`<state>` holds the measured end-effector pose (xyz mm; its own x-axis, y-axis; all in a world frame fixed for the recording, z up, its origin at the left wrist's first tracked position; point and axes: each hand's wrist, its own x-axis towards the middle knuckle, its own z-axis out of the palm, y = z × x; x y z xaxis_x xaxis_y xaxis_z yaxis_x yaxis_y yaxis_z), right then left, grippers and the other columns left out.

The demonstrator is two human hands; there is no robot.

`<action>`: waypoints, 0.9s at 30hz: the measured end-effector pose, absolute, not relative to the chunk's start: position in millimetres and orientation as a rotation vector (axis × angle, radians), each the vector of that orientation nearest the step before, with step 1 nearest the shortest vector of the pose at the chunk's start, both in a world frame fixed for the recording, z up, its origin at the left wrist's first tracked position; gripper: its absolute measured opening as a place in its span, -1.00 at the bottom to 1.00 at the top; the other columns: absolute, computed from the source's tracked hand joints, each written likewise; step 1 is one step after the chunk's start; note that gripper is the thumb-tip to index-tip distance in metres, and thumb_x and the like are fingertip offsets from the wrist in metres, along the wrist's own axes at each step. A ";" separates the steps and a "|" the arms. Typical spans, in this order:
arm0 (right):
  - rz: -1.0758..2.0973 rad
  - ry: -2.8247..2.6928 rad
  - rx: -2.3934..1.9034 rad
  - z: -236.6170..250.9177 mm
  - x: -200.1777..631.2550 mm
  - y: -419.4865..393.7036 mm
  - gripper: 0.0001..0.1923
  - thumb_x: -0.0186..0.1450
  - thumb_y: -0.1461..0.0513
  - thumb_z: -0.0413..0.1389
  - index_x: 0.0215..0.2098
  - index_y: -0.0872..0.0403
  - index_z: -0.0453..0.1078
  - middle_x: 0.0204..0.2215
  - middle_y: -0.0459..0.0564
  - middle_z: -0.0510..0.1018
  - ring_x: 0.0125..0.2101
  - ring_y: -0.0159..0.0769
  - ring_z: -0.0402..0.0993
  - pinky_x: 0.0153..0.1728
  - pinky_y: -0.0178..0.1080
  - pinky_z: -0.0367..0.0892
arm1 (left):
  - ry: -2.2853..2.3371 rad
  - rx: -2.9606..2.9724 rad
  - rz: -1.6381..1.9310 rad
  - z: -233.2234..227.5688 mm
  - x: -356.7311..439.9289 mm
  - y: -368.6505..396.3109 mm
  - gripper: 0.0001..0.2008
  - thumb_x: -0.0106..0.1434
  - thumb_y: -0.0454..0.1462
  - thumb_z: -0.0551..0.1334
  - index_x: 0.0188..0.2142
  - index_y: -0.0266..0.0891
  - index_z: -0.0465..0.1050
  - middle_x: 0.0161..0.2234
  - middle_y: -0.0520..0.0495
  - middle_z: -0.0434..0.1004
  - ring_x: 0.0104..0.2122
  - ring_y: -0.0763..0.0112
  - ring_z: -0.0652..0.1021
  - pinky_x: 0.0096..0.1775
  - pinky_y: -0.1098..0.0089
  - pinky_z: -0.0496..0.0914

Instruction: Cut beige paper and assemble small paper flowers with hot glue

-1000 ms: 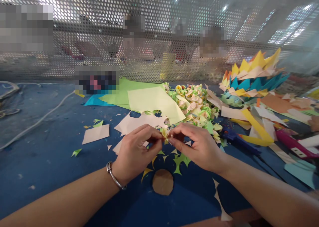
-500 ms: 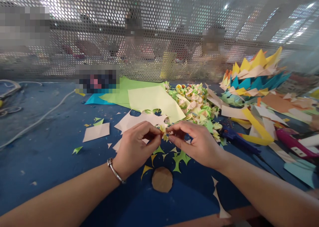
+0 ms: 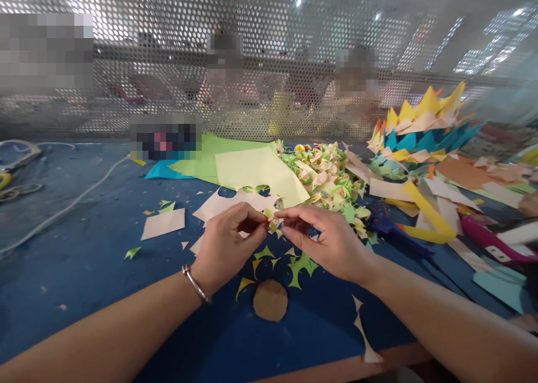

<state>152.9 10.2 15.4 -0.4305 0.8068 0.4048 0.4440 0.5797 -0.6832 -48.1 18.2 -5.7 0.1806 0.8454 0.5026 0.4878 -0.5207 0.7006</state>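
both hands, the left hand (image 3: 225, 243) and right hand (image 3: 328, 240), keep pinching the small folded paper flower (image 3: 274, 221) between fingertips above the blue counter (image 3: 84, 259), lifted slightly farther forward than a second ago, folding apparently ongoing.

Blue table (image 3: 84, 259), pale-yellow sheet (image 3: 256, 172), green scraps (image 3: 300, 265), brown paper disc (image 3: 270, 300)

Both forearms reach in from the lower corners; left hand (image 3: 225, 245) and right hand (image 3: 325, 240) meet mid-frame, fingertips pinched together.
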 end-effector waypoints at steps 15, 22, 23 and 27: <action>0.506 -2.085 -0.947 14.7 152.3 9.8 -0.80 0.33 0.25 0.10 -0.12 0.03 0.52 -0.34 -0.07 0.60 -0.38 -0.41 0.50 -0.37 -0.34 0.40 | 1.143 2.001 1.272 -6.0 -47.4 17.6 -0.96 0.17 -0.33 0.25 -0.41 -0.25 0.45 -0.54 0.03 0.52 -0.56 0.53 0.48 -0.55 0.52 0.38; 0.469 -2.100 -0.955 14.5 151.5 8.6 -0.83 0.33 0.24 0.10 -0.17 0.08 0.51 -0.37 -0.04 0.60 -0.38 -0.40 0.50 -0.38 -0.34 0.39 | 1.150 2.052 1.291 -5.9 -47.1 16.0 -0.97 0.16 -0.37 0.25 -0.40 -0.25 0.48 -0.52 0.01 0.53 -0.55 0.52 0.51 -0.53 0.51 0.39; 0.475 -2.098 -0.959 14.3 151.2 8.6 -0.83 0.33 0.23 0.09 -0.18 0.08 0.51 -0.36 -0.04 0.60 -0.39 -0.39 0.50 -0.39 -0.33 0.38 | 1.142 2.059 1.295 -6.1 -47.0 15.9 -0.96 0.16 -0.38 0.25 -0.40 -0.25 0.48 -0.52 0.02 0.53 -0.55 0.52 0.51 -0.52 0.51 0.39; 0.508 -2.084 -0.980 13.5 150.3 9.5 -0.83 0.33 0.21 0.09 -0.21 0.08 0.51 -0.36 -0.02 0.60 -0.39 -0.38 0.50 -0.40 -0.32 0.39 | 1.120 2.101 1.319 -5.5 -46.1 14.6 -0.94 0.16 -0.41 0.23 -0.38 -0.24 0.46 -0.51 0.04 0.53 -0.54 0.54 0.52 -0.51 0.52 0.40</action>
